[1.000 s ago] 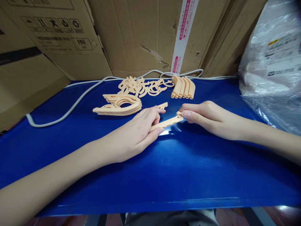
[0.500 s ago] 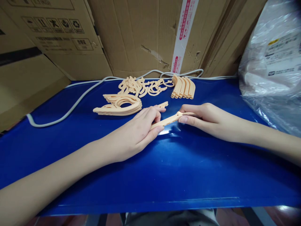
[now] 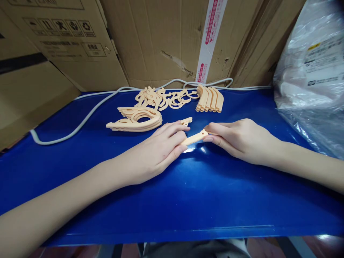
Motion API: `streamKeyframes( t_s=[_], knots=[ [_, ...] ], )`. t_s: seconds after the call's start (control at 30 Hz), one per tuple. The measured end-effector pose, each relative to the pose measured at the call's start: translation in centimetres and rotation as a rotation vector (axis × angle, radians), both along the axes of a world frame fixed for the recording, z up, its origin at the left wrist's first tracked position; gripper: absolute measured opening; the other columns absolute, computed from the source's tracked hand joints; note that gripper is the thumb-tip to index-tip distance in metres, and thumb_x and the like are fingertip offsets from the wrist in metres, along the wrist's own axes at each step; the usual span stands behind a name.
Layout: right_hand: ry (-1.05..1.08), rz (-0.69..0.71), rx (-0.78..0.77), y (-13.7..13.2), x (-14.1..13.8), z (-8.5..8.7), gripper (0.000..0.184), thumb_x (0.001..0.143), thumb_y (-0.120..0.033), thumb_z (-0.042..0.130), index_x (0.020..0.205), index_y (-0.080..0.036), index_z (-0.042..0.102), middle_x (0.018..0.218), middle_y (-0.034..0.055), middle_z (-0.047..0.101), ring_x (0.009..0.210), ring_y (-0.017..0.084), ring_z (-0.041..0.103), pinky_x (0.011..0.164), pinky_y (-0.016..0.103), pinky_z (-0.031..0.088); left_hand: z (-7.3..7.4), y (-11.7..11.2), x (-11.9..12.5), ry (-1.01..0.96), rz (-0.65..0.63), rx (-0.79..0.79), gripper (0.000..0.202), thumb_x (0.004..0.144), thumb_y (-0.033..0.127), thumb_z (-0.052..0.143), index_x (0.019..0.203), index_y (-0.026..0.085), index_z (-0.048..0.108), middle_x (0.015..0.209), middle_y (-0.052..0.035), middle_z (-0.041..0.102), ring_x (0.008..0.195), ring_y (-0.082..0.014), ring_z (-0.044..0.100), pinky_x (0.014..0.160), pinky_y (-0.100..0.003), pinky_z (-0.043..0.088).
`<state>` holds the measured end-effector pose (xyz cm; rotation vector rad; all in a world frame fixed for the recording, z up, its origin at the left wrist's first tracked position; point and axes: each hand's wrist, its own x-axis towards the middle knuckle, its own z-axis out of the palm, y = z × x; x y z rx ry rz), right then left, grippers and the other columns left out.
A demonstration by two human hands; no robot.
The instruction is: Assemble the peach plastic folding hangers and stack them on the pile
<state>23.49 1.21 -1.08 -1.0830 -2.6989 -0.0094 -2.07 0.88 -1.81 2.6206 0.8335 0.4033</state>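
My left hand (image 3: 158, 152) is closed around a beige plastic hanger arm (image 3: 195, 138), whose far end with a small hole sticks out toward the right. At that end my right hand (image 3: 243, 139) pinches a thin beige hanger hook (image 3: 213, 133), mostly covered by the fingers; whether it sits in the hole I cannot tell. Past my left fingertips shows the end of another beige piece (image 3: 187, 121), the rest of it hidden by the hand. Behind my left hand lies a stack of beige hanger pieces (image 3: 139, 125).
Loose beige hooks (image 3: 150, 96) lie heaped at the back of the blue table (image 3: 172, 200). To their right, several hanger arms (image 3: 210, 99) stand in a row. A white cable (image 3: 88, 118) runs along the back. Cardboard boxes (image 3: 161, 39) and a plastic-wrapped package (image 3: 303, 71) border the table.
My right hand has turned over slightly, knuckles higher, and now covers more of the hook. The hanger arm has rolled in my left hand, so its slots no longer show.
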Motion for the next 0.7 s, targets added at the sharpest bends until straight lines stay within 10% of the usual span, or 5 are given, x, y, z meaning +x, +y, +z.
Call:
streamKeyframes(
  t_s=[0.27, 0.7],
  knots=[
    [-0.154, -0.022, 0.206, 0.3, 0.5, -0.3, 0.054, 0.106, -0.049, 0.017, 0.09, -0.019, 0.059, 0.077, 0.0026, 0.069, 0.057, 0.015, 0.061, 0.048, 0.028, 0.023, 0.2, 0.0, -0.1, 0.032, 0.001, 0.003, 0.035, 0.107, 0.031, 0.029, 0.12, 0.017, 0.059, 0.149, -0.0095, 0.047, 0.147, -0.0215, 0.03, 0.125, -0.042, 0.022],
    [0.251, 0.008, -0.411, 0.3, -0.2, 0.9, 0.036, 0.104, -0.045, 0.039, 0.08, -0.021, 0.051, 0.062, -0.0048, 0.046, 0.052, 0.011, 0.044, 0.053, 0.026, 0.033, -0.1, 0.0, 0.1, 0.019, 0.02, 0.049, 0.036, 0.107, 0.032, 0.029, 0.119, 0.015, 0.058, 0.148, -0.0116, 0.048, 0.144, -0.0219, 0.035, 0.123, -0.041, 0.029]
  ],
)
